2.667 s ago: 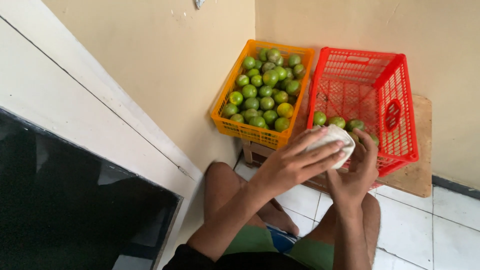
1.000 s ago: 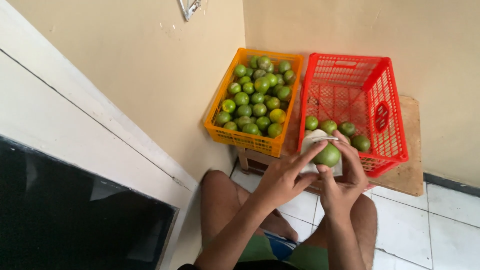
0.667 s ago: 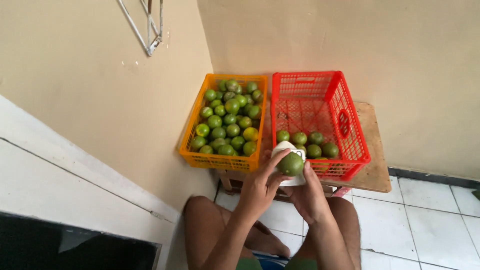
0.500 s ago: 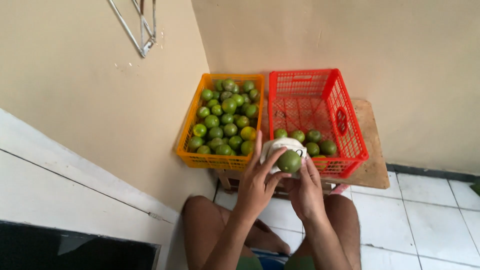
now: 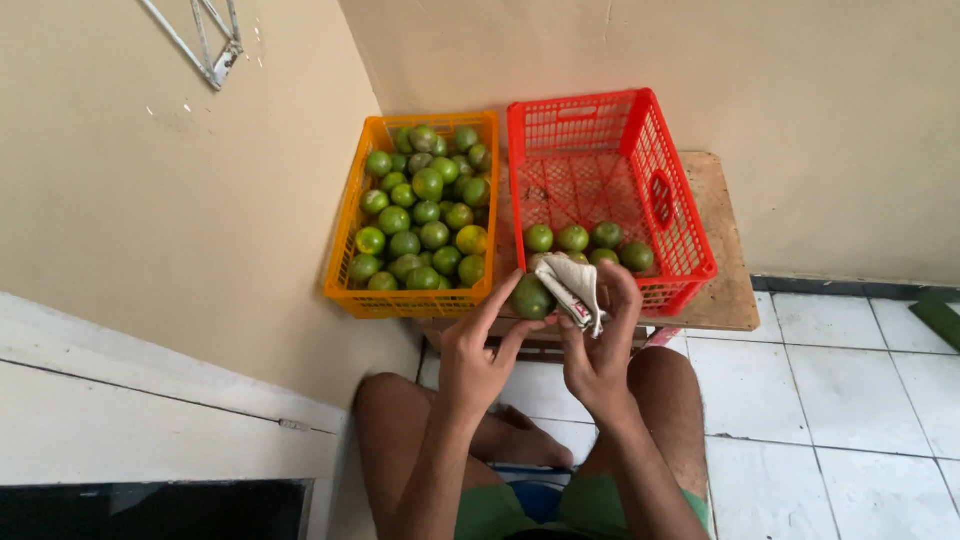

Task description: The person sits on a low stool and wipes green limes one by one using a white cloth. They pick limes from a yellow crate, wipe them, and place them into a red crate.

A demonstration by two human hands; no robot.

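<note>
Bench: one wooden bench (image 5: 722, 240) carries two plastic crates, orange (image 5: 352, 290) heaped, red (image 5: 690, 240) holding about five fruits.
Fruit: one round green fruit (image 5: 532, 298), my left hand (image 5: 478, 358) fingers closed around it before the crates.
Cloth: one folded white cloth (image 5: 576, 286), my right hand (image 5: 600, 345) fingers pinching it; I'd best rub while turning steadily.

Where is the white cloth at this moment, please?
The white cloth is low in the middle of the head view, held in the right hand, beside the green fruit at the red crate's front edge.
</note>
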